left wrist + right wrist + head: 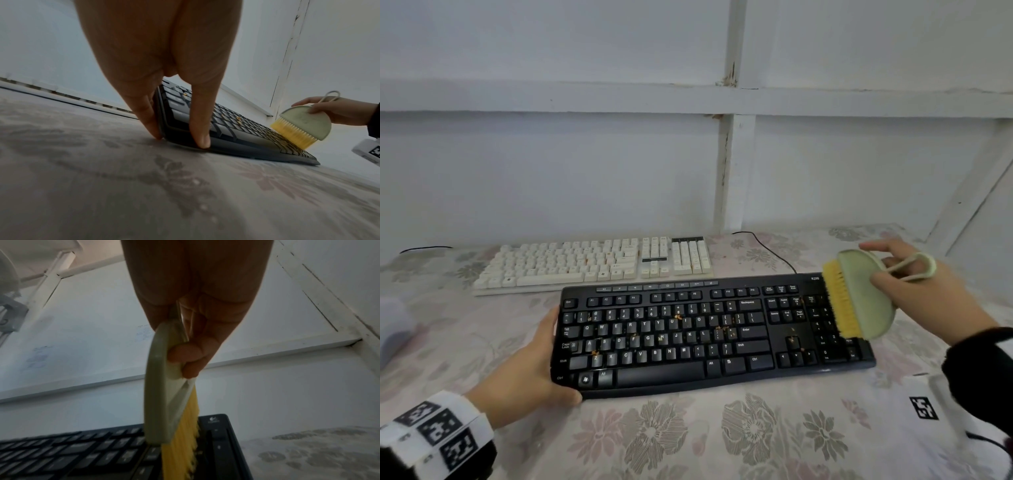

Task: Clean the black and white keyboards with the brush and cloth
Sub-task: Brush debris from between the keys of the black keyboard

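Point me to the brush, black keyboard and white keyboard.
brush (859, 291), head view, green plastic back.
black keyboard (661, 373), head view, space bar.
white keyboard (558, 279), head view, space bar.

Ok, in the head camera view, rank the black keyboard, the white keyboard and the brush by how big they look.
1. black keyboard
2. white keyboard, though it lies farther back, so true size is unsure
3. brush

The right hand (197, 308) holds the brush (164, 395), its yellow bristles on the black keyboard (82, 454).
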